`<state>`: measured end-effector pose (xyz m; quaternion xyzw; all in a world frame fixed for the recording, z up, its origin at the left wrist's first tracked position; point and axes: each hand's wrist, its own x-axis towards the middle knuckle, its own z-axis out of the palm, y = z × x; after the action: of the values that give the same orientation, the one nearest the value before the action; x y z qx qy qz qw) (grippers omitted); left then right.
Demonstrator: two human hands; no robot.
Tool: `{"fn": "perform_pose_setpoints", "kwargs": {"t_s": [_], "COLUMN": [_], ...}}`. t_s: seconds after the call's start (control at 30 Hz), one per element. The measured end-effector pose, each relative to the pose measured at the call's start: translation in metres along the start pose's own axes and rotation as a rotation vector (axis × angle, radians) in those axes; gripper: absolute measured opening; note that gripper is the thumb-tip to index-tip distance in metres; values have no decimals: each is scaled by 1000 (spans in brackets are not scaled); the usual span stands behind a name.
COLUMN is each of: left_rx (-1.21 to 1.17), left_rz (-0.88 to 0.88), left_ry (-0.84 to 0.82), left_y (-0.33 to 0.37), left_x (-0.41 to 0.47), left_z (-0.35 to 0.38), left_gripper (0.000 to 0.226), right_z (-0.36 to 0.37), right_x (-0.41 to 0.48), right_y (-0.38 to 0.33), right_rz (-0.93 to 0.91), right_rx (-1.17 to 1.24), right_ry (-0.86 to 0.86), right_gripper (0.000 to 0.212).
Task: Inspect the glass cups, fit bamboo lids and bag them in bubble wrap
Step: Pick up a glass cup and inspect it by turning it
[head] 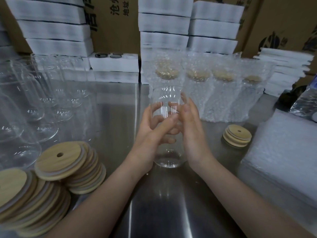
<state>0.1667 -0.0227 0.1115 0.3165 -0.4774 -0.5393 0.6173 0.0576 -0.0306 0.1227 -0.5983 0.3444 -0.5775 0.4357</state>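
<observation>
Glass cup (164, 95), seemingly empty, in left hand (151, 134) and right hand (193, 133)

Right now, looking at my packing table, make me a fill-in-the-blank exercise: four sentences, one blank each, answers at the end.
The glass cup held by the left hand and the right hand has no ____ on it.
Behind it, the finished cups stand wrapped in ____ wrap.
The top lid of the small lid stack shows one round ____.
The big lid piles lie on the person's ____ side.
Missing words: lid; bubble; hole; left.
</observation>
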Motion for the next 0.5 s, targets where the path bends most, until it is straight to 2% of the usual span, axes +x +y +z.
{"fn": "perform_pose_setpoints", "kwargs": {"t_s": [0.1, 0.2, 0.3, 0.4, 0.5], "left_rx": [-47, -69, -99, -200, -170], "left_rz": [-36, -52, -75, -100, -56], "left_ry": [-20, -38, -40, -29, -12], "left_y": [-2, -2, -2, -2, -4], "left_x": [3, 5, 5, 4, 5], "left_z": [-5, -8, -9, -6, -5], "left_gripper": [72, 70, 67, 42, 36], "right_z": [2, 3, 0, -1, -1], "right_x": [1, 5, 8, 6, 6], "right_y": [1, 5, 8, 6, 4], "right_rz": [70, 133, 170, 163, 152], "right_rx": [55, 57, 49, 29, 47], "right_ry": [-16, -17, -45, -73, -70], "right_gripper": [66, 61, 66, 63, 64]}}
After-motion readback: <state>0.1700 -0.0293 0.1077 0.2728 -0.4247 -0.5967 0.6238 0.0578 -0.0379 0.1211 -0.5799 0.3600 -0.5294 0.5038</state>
